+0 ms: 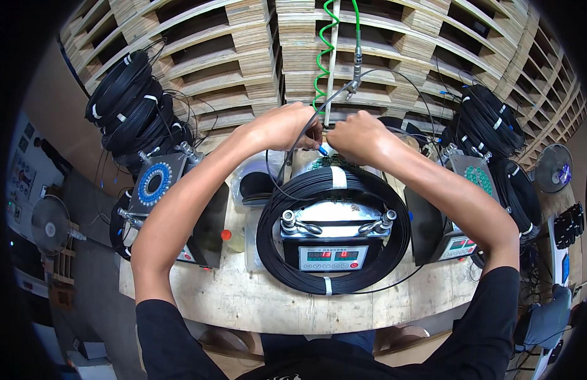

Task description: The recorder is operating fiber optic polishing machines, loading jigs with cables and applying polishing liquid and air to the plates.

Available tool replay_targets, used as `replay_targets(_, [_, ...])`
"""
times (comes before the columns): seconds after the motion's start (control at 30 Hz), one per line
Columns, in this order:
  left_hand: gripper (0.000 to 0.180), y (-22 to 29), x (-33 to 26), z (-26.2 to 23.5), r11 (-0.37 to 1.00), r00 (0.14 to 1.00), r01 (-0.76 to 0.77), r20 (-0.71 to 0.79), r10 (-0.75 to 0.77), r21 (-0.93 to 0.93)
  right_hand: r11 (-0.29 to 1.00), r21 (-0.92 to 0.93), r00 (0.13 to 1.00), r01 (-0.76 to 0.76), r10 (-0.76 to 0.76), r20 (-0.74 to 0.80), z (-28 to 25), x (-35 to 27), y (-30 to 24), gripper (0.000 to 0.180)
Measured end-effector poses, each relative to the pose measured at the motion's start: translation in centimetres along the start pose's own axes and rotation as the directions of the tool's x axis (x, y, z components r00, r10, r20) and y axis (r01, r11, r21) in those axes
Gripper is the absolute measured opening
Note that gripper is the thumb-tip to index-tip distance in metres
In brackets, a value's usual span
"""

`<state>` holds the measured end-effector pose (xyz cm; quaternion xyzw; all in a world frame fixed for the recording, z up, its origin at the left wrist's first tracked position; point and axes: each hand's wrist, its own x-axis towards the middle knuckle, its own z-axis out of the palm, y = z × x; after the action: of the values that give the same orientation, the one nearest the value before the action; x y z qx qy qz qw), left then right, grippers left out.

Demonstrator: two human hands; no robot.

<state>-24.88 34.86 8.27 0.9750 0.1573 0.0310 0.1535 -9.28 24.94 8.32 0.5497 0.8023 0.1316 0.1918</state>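
Beyond the middle machine, both my hands are raised close together. My left hand [295,128] is closed in a pinch, with a small blue connector [323,151] at its fingertips. My right hand [358,136] is curled closed just beside it; what its fingers hold is hidden. Below them a large coil of black cable [268,234], bound with white bands, lies around the machine [332,256] with a lit red and green display. A loose black cable [298,139] loops up past my left hand. Small green pieces [328,162] lie under my hands.
Similar machines stand left [154,183] with blue fittings and right [477,180] with green ones. Cable coils are stacked left [126,95] and right [490,120]. A red-capped bottle [233,239] is on the table [293,310]. An air hose [357,38] hangs before wooden pallets [211,50].
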Motion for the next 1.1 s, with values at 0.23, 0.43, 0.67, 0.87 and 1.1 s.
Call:
replay_targets(0.23, [0.019,-0.6,0.8,0.0,0.998,0.999,-0.022,0.029,0.023,-0.052,0.994,0.102,0.997,0.033,-0.026,-0.069,1.3,-0.6,0.2,0.012])
replay_targets(0.43, [0.019,0.8,2.0,-0.1,0.998,0.994,-0.057,0.089,0.058,-0.015,0.989,0.145,0.997,-0.011,0.022,-0.073,2.5,-1.4,1.1,0.019])
replay_targets(0.67, [0.017,1.6,2.3,0.2,0.99,0.99,-0.112,0.093,0.104,0.088,0.811,0.584,0.991,-0.036,0.103,-0.082,2.4,-3.1,3.5,0.024])
replay_targets(0.87, [0.01,4.8,2.5,0.7,0.941,0.987,-0.154,0.013,0.157,0.301,0.782,0.621,0.99,0.047,0.047,-0.134,2.8,-3.9,4.1,0.019])
replay_targets(1.1, [0.005,3.4,3.3,0.7,0.977,0.974,-0.173,0.165,0.152,0.122,0.744,0.667,0.994,0.038,0.038,-0.099,3.7,-3.1,4.1,0.015])
